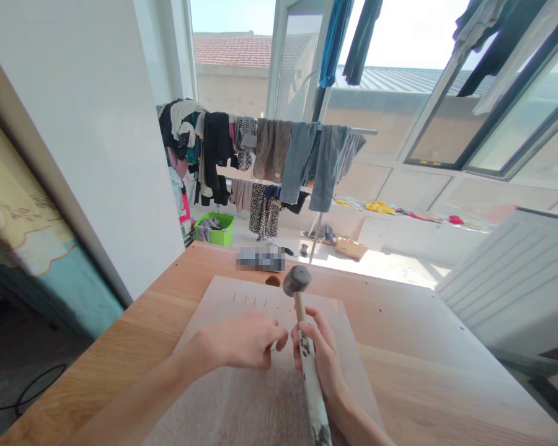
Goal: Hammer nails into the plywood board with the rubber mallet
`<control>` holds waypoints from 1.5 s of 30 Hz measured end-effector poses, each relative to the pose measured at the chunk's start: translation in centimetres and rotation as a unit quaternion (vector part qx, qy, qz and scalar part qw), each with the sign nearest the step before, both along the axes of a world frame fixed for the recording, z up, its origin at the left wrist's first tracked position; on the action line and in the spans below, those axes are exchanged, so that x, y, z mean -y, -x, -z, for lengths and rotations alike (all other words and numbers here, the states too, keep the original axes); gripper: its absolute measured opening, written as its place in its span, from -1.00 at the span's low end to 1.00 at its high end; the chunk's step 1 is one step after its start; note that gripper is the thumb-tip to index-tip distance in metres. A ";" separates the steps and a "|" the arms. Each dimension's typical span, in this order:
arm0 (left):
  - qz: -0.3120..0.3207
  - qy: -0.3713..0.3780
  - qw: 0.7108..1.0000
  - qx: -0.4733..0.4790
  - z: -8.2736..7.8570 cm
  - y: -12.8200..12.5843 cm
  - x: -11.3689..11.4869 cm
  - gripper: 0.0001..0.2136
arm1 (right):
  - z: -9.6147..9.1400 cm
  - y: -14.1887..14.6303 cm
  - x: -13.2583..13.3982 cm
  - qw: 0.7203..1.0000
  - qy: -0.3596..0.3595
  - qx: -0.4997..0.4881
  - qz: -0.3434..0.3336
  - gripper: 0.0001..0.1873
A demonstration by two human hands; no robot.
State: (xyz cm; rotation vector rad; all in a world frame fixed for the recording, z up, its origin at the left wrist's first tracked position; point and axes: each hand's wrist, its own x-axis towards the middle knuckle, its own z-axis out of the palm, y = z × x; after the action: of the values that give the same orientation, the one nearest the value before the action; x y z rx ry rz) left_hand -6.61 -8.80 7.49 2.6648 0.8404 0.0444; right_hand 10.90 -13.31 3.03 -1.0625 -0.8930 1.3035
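My right hand [322,353] is wrapped round the worn white handle of a mallet [309,371], whose grey cylindrical head points up and away from me. Just to its left, my left hand [248,339] is closed with the fingers curled in; anything inside them is hidden. Both hands are over a pale wooden board [242,409] lying on the table. Near the board's far edge several thin nails [245,297] stand upright in a row, with small marks to their right.
The wooden table [413,365] extends on both sides. At its far edge are a blurred packet [260,259] and a brown round thing [273,281]. Beyond stand a laundry-covered drying rack [272,148] and a green basket [223,236]. A white wall panel [88,136] rises at left.
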 end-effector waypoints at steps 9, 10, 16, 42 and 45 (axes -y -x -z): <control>-0.118 -0.084 0.971 0.188 2.6 -1.0 -5.0 -0.91 | 0.0 -0.3 -0.3 1.000 0.001 -0.006 0.029 -0.64; -0.122 -0.090 0.971 0.186 2.8 -0.9 -5.2 -0.92 | -0.1 -0.3 -0.3 1.000 0.001 -0.008 0.029 -0.64; -0.153 -0.075 0.971 0.166 2.8 -0.8 -5.3 -0.90 | -0.4 -0.2 0.0 1.000 0.003 -0.011 0.023 -0.64; -0.185 -0.044 0.964 0.185 3.3 -1.0 -5.7 -0.93 | -0.4 -0.2 -0.1 1.000 0.000 0.006 0.017 -0.66; -0.192 -0.044 0.961 0.195 3.6 -1.0 -5.9 -0.92 | -0.2 -0.1 0.0 1.000 -0.007 0.010 0.010 -0.64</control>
State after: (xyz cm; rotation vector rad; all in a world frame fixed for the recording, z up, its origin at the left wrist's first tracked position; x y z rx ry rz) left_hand -5.58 -2.91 3.86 2.4029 1.2155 0.6911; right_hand 11.02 -13.34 3.27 -1.0730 -0.9030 1.2715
